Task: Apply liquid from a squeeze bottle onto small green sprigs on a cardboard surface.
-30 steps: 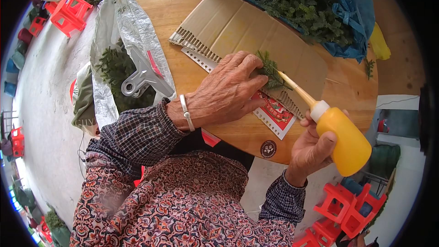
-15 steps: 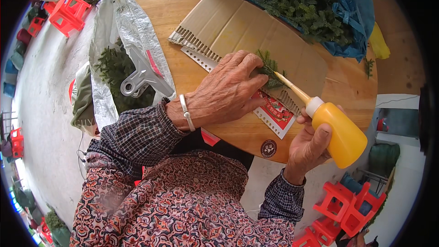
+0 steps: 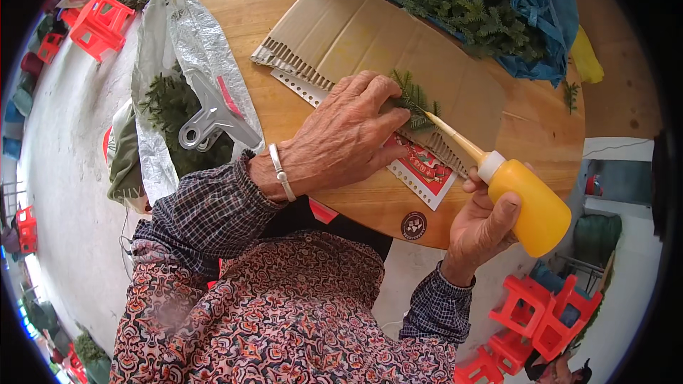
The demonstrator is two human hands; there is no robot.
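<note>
My left hand (image 3: 348, 131), with a pale bracelet at the wrist, pinches a small green fir sprig (image 3: 411, 96) above the cardboard. In my right hand (image 3: 484, 226) is a yellow squeeze bottle (image 3: 530, 206), tilted so its long narrow nozzle points up and left. The nozzle tip meets or nearly meets the sprig's needles; whether they touch I cannot tell. Under both lies a sheet of corrugated cardboard (image 3: 356, 25) with a torn, ridged edge. A red and white printed card (image 3: 430, 174) with punched holes sticks out beneath it.
A blue bag (image 3: 558, 7) heaped with fir sprigs (image 3: 469, 0) stands on the round wooden table (image 3: 228, 14). At left, a large grey clip (image 3: 213, 114) sits at the edge of a whitish sack (image 3: 153, 64) holding more greenery. Red plastic stools (image 3: 99, 27) stand on the floor.
The nozzle tip sits slightly further along the sprig, with the bottle turned a little. My left hand has shifted slightly left and still pinches the sprig; the whole view has drifted a bit.
</note>
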